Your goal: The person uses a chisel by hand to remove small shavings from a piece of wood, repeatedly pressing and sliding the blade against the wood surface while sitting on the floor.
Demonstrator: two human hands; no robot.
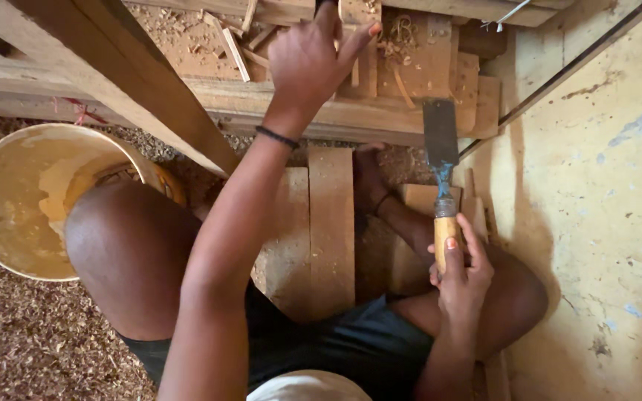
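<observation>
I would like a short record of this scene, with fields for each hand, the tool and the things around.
left hand: raised, reaching to the wood scraps on the beam
right hand: shut on the chisel handle
chisel: blade up, wooden handle
planks: flat between the legs
bucket: yellow, beside left knee
floor: covered in shavings
</observation>
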